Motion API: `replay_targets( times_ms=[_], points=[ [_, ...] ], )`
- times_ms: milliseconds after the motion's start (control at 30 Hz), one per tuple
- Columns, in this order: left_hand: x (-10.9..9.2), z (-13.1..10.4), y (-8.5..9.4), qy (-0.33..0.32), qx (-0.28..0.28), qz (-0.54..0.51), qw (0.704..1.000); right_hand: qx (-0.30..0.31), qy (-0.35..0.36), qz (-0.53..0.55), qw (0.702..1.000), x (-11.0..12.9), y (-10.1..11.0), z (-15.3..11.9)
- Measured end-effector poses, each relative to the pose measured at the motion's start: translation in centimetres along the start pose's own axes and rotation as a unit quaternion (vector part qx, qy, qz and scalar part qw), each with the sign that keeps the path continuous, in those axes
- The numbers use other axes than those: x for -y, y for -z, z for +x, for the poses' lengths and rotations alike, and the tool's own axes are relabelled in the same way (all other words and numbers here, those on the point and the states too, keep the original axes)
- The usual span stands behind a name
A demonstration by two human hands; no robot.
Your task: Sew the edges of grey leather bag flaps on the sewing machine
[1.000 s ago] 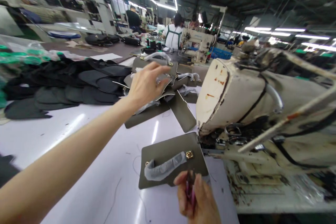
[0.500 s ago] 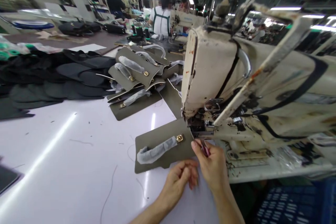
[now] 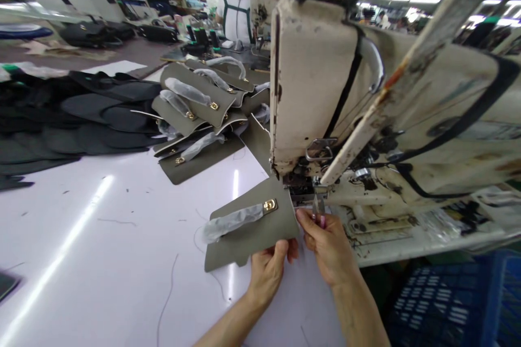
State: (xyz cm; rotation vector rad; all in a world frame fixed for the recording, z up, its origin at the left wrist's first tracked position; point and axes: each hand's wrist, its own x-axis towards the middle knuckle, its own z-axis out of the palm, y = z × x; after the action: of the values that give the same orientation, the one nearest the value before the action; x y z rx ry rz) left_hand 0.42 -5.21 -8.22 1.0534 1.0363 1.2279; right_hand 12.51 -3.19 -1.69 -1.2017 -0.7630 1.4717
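An olive-grey bag panel (image 3: 260,230) with a plastic-wrapped handle (image 3: 234,221) and a gold fitting (image 3: 269,205) lies tilted at the sewing machine's head. My left hand (image 3: 266,271) grips the panel's near edge, thumb on top and fingers underneath. Beside the panel's right edge, my right hand (image 3: 325,244) is closed around small pink-handled thread snips (image 3: 319,210), their blades pointing up toward the machine. Its thumb and index finger are close to that edge; whether they pinch the panel or a thread, I cannot make out.
The sewing machine (image 3: 313,81) stands close on the right. Behind lie piled olive panels with wrapped handles (image 3: 195,92), and black pieces (image 3: 81,119) heap at the left. Loose threads (image 3: 169,293) dot the white table (image 3: 122,282). A blue basket (image 3: 439,303) sits lower right; people work farther back.
My left hand, loose below the panel before, has moved onto its near edge and gripped it. The panel's near side is lifted. The snips' blades now show above my right hand.
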Motion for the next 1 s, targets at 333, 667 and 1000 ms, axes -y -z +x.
replay_targets(
  times_ms=[333, 667, 1000],
  points=[
    [-0.4, -0.9, -0.3, 0.051, -0.045, -0.082, 0.994, 0.006, 0.044, -0.088, 0.995, 1.3, -0.2, -0.3],
    [-1.6, 0.1, 1.7, 0.020, -0.007, 0.028, 0.999, -0.020, 0.063, -0.137, 0.988, 0.8, -0.6, 0.6],
    [0.0, -0.4, 0.4, 0.053, -0.084, -0.034, 0.994, -0.041, 0.053, -0.104, 0.992, 0.8, -1.0, 0.7]
  ],
)
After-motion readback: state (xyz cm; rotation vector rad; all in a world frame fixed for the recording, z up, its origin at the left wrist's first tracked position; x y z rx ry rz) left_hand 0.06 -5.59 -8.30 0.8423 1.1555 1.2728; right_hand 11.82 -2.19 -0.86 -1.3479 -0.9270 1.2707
